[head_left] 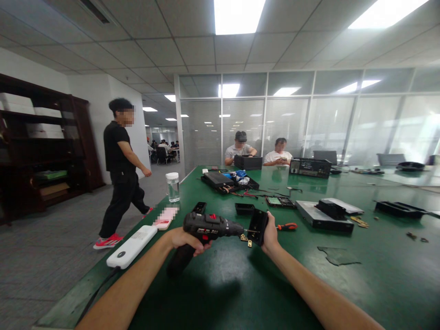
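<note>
My left hand (192, 240) is wrapped round the handle of a black cordless drill (206, 225) with red switches. The drill points right, and its bit reaches the black plastic housing (257, 227) that my right hand (271, 233) grips by its right side. I hold the housing tilted up above the green table. Small brass-coloured metal pieces (250, 243) lie just below it. Behind my right hand is a screwdriver (288, 227) with an orange and black handle. Whether the bit sits in a screw is too small to tell.
On the left edge stand a white power strip (132, 247), a pink phone-like slab (167, 217) and a clear jar (173, 187). Metal drive cases (323, 220), a black tray (400, 209) and a glass-like shard (338, 255) lie right. A person (122, 169) walks at left; two sit at the far side.
</note>
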Demonstrator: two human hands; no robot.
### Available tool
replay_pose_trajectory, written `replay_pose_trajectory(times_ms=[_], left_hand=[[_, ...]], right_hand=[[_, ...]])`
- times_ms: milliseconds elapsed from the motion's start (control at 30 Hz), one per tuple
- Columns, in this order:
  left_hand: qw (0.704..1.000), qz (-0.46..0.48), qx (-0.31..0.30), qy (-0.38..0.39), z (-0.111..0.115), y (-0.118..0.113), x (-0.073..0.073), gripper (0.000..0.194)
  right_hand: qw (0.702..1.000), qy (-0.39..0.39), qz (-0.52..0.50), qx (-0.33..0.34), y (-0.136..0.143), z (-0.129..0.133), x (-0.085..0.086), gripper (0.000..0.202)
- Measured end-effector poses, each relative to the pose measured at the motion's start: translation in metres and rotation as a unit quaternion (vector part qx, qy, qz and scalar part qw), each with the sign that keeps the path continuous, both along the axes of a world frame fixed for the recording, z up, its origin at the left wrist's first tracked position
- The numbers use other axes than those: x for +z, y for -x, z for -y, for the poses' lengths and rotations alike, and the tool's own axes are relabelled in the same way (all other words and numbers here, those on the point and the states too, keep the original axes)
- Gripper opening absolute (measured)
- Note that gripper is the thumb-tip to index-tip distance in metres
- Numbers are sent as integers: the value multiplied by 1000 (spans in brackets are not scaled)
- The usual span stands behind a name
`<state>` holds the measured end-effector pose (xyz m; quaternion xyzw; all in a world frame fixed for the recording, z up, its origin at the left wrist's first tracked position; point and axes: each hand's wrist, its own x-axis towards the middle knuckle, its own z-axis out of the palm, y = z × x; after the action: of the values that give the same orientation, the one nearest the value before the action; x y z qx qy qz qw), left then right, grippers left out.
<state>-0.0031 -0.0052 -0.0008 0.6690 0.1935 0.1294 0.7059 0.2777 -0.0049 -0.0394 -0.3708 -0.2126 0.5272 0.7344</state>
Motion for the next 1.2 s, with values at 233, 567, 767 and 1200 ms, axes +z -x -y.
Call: replay_pose_trajectory(times_ms=[233,567,767,1200], left_hand=[[1000,2,0,1,-3,1,-3,39],[1000,6,-2,-7,-3,0,-3,38],[1000,3,-4,-2,-2,-1,-1,39],[1000,2,5,6,-2,-1,-2,39]], right_hand=[[1000,-7,-5,-8,0,-1,0,37],[1000,9,5,-19,2,3,3,36],[1000,6,9,-19,2,3,2,37],[1000,4,2,-23,1,1,2,37]])
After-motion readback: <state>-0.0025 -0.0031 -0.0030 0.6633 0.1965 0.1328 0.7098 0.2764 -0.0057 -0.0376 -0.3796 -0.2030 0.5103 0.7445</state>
